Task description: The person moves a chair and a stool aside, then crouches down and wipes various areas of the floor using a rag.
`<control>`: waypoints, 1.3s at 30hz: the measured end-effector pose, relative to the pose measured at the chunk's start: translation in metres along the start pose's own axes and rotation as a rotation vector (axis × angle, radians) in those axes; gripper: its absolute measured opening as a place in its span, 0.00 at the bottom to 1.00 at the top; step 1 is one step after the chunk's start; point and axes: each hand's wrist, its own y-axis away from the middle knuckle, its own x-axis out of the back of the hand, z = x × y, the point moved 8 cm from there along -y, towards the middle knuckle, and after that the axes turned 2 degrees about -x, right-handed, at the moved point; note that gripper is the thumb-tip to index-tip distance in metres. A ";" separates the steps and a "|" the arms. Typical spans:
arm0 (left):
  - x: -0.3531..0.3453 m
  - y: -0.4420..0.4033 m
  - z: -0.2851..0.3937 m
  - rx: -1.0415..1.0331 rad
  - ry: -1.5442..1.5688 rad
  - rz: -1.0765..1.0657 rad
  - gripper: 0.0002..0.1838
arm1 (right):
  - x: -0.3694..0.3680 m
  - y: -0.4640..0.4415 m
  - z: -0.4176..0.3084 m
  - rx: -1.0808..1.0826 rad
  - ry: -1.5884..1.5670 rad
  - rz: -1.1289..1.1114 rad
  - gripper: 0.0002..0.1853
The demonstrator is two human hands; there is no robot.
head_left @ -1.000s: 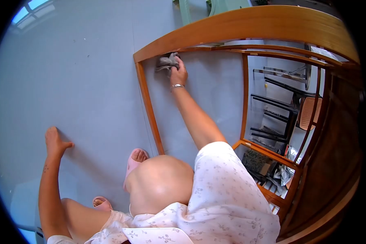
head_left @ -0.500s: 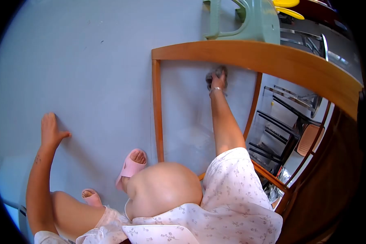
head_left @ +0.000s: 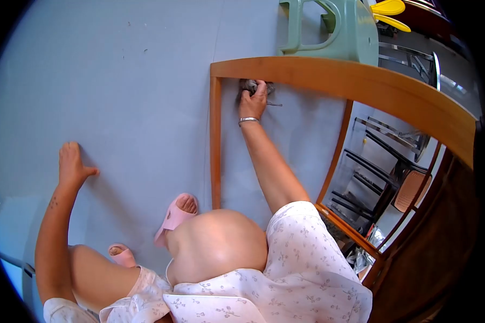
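Note:
My right hand (head_left: 254,102) is closed on a crumpled grey cloth (head_left: 250,86), just under the long top rail of a brown wooden frame (head_left: 307,68). A silver bracelet circles that wrist. Part of the cloth is hidden behind the fingers and rail. Over the grey floor (head_left: 145,107) at the left, my left hand (head_left: 75,164) hangs with its thumb spread from the fingers and nothing in it.
Behind the rail stands a green plastic stool (head_left: 353,32), with yellow objects (head_left: 388,7) beside it. Dark-legged chairs, one with a tan woven back (head_left: 412,191), are at the right. Pink slippers (head_left: 175,218) are on my feet below.
My right hand with the cloth went right along the rail, then came back left. The view has shifted, showing more of the green stool. My left hand stays spread.

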 end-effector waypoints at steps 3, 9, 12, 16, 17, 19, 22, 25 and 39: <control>0.000 -0.001 0.002 -0.011 -0.020 -0.036 0.37 | -0.002 0.008 -0.010 -0.001 -0.037 -0.038 0.20; 0.000 -0.003 0.002 -0.020 -0.020 -0.044 0.37 | -0.023 0.025 -0.042 0.106 -0.299 -0.340 0.26; 0.000 -0.003 0.001 0.012 0.031 -0.066 0.37 | -0.006 0.026 -0.056 0.313 -0.218 -0.392 0.30; 0.000 -0.003 0.003 0.017 0.024 -0.053 0.38 | 0.002 0.030 -0.063 0.422 -0.011 -0.462 0.31; 0.001 0.000 0.002 0.046 0.017 -0.069 0.38 | -0.011 0.024 -0.064 0.335 -0.074 -0.523 0.32; -0.001 0.000 0.004 0.068 0.017 -0.107 0.38 | -0.024 0.022 -0.060 0.355 -0.042 -0.570 0.30; 0.000 -0.002 0.007 0.144 0.000 -0.105 0.39 | -0.022 0.017 -0.059 0.366 -0.052 -0.563 0.24; 0.001 0.002 0.004 0.180 0.015 -0.126 0.39 | -0.026 0.017 -0.059 0.414 -0.042 -0.588 0.24; 0.004 -0.003 0.009 0.090 -0.055 -0.083 0.38 | -0.028 0.018 -0.071 0.450 0.076 -0.527 0.27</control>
